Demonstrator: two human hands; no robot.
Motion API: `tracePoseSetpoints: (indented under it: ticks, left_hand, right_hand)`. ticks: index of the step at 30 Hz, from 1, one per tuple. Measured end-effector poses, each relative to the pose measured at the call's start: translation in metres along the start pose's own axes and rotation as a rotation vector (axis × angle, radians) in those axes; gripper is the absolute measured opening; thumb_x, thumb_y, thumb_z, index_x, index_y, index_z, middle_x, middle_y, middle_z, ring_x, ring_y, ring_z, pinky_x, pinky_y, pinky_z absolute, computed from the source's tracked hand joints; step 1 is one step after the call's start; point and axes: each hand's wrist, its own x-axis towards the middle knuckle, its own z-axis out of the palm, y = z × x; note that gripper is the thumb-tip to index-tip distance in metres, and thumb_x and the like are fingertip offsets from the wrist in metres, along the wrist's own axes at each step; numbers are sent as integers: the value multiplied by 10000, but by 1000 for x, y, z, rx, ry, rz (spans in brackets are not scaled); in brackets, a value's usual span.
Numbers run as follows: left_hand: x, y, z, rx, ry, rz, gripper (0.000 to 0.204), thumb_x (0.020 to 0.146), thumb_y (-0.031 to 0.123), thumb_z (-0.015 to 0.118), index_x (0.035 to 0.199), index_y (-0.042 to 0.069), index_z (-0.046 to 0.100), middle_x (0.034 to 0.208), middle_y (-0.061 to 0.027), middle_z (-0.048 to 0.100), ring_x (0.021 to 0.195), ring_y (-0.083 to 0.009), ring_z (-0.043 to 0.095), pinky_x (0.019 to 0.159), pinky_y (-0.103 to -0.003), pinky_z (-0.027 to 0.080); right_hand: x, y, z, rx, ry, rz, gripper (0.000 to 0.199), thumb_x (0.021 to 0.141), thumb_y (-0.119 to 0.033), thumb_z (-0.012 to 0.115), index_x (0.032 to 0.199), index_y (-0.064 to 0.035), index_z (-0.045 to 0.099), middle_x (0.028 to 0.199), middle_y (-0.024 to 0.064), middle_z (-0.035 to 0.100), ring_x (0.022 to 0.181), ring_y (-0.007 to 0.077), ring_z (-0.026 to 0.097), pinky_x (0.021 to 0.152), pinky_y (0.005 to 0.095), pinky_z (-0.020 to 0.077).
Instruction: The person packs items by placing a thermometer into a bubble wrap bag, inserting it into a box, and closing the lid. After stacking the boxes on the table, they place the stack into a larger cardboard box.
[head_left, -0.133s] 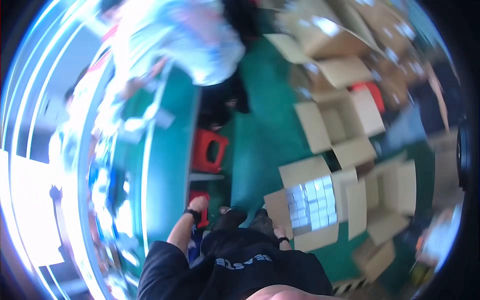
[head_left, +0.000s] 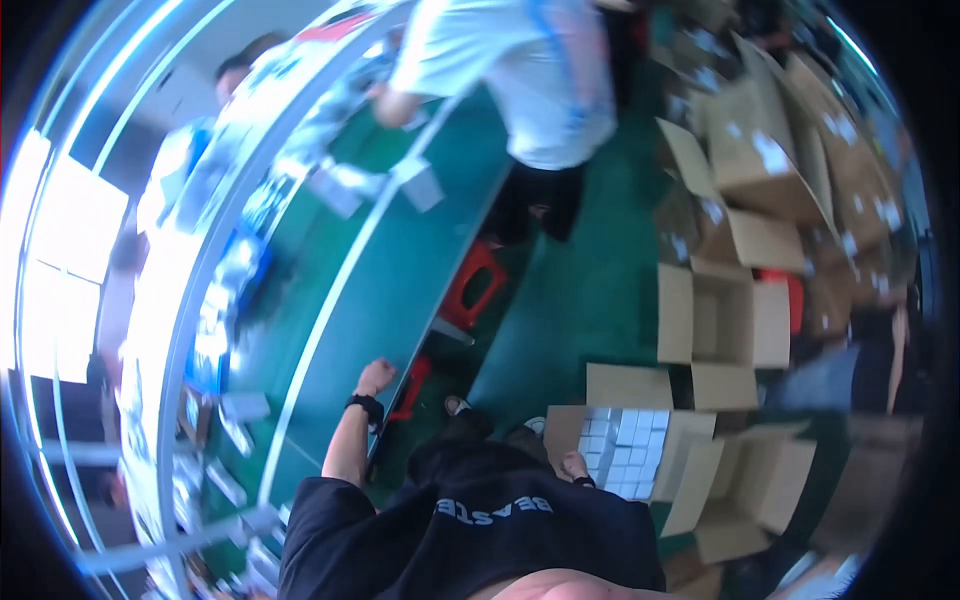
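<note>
My left hand [head_left: 377,377], with a dark band at the wrist, is loosely curled over the near edge of the green table [head_left: 360,310]. Nothing shows in its fingers. My right hand [head_left: 574,466] hangs low by my side, its fingers curled and nothing visible in them. It is nearest to an open carton [head_left: 630,388] packed with rows of small white boxes [head_left: 628,445]. Whether it touches the carton's flap, I cannot tell.
Red stools [head_left: 475,287] stand under the table's edge. Another person in a white top [head_left: 550,90] works at the table ahead, near white boxes [head_left: 418,184]. Open cartons [head_left: 722,318] line the right side, with more piled behind [head_left: 765,150]. Shelving with bright lights runs along the left.
The view has turned, so the table and cartons sit at a different angle. My left hand has gone from in front of a red stool to the table's edge. My right hand stays beside the carton.
</note>
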Motion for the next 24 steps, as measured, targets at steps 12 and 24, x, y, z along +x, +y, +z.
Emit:
tracePoseSetpoints:
  ticks: [12, 24]
  left_hand:
    - [-42, -92, 116, -188, 586, -234, 690, 757, 223, 738, 1368, 111, 438, 1449, -169, 383, 1316, -387, 386, 932, -492, 475]
    - [-40, -81, 116, -368, 701, -293, 478, 793, 118, 630, 1265, 114, 550, 1454, -92, 424, 1328, -313, 401, 969, -498, 442]
  right_hand:
    - [161, -320, -78, -126, -16, -705, 261, 869, -115, 612, 1095, 16, 618, 1004, 176, 674, 900, 280, 636, 824, 387, 505]
    - [74, -863, -149, -799, 955, -1498, 710, 840, -360, 689, 1392, -18, 401, 1307, 246, 468, 1190, 442, 469, 998, 497, 417]
